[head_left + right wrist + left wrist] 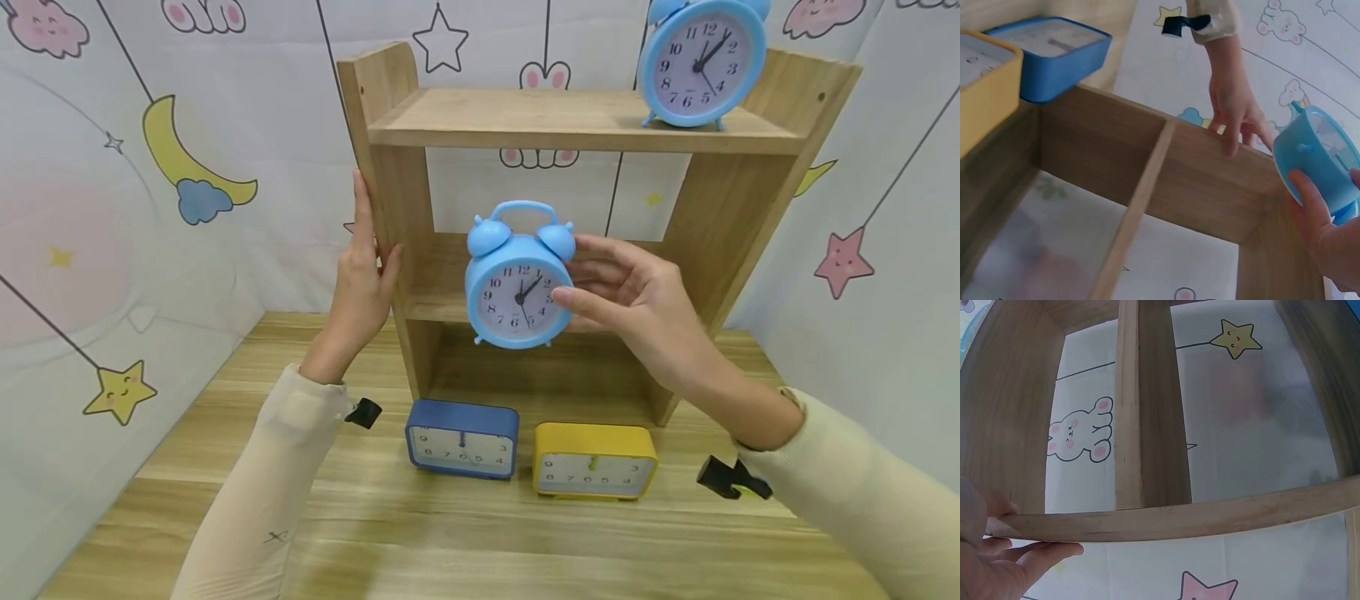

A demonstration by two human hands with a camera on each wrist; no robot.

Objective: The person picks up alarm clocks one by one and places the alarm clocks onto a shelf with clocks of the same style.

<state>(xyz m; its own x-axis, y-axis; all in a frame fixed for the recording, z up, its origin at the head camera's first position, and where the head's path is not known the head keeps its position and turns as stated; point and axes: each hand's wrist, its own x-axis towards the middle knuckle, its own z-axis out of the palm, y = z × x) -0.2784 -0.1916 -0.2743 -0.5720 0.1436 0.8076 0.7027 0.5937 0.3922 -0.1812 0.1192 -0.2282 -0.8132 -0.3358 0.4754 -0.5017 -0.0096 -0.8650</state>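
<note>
My right hand [645, 308] grips a light blue twin-bell alarm clock [504, 315] by its right side, thumb over the edge of the face and fingers behind. The clock is upright in front of the wooden shelf [615, 140], about level with its middle board. In the right wrist view the clock [1307, 153] is seen from below, held by the fingertips. My left hand [358, 283] holds the shelf's left side panel, thumb at the inner side and fingers along the outside. The left wrist view shows this hand [997, 565] around the panel's front edge [1147, 528].
A second light blue alarm clock [682, 79] stands on the top board at the right. Below, a blue rectangular clock [462, 408] and a yellow one [595, 433] stand side by side on the wood-grain table [465, 542] before the shelf. A patterned white backdrop [285, 75] surrounds it.
</note>
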